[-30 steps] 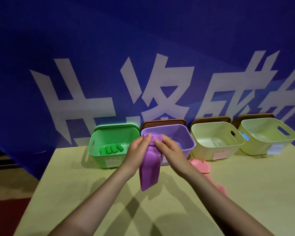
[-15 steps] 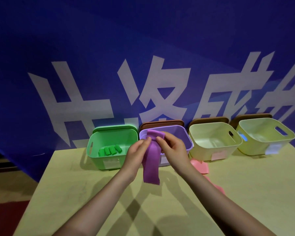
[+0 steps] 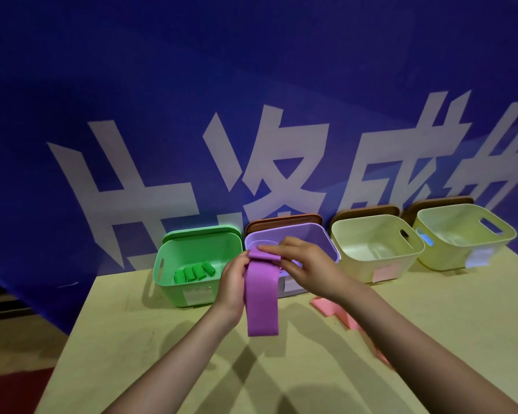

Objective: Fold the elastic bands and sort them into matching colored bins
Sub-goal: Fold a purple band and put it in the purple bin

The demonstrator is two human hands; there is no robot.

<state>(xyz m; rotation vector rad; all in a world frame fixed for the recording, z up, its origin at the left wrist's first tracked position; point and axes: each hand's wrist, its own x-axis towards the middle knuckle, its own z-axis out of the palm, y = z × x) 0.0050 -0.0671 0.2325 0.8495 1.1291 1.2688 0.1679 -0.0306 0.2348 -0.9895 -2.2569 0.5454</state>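
Observation:
A purple elastic band [image 3: 262, 300] hangs in front of the purple bin [image 3: 320, 234], its top end folded over. My left hand [image 3: 232, 282] grips the band's upper left side. My right hand [image 3: 305, 264] pinches the folded top from the right, fingers laid over it. The band's lower end dangles just above the table. A green bin [image 3: 168, 264] to the left holds several rolled green bands [image 3: 193, 271]. A pink band [image 3: 338, 312] lies on the table under my right forearm, partly hidden.
Two pale yellow-green bins [image 3: 377, 234] [image 3: 467, 225] stand to the right of the purple one, all in a row against a blue banner wall. The table's left edge [image 3: 72, 330] drops to the floor. Brown lids lean behind the bins.
The fold at the band's top has grown, so the hanging part is shorter. Both hands stayed in front of the purple bin while my right fingers moved over the top of the fold.

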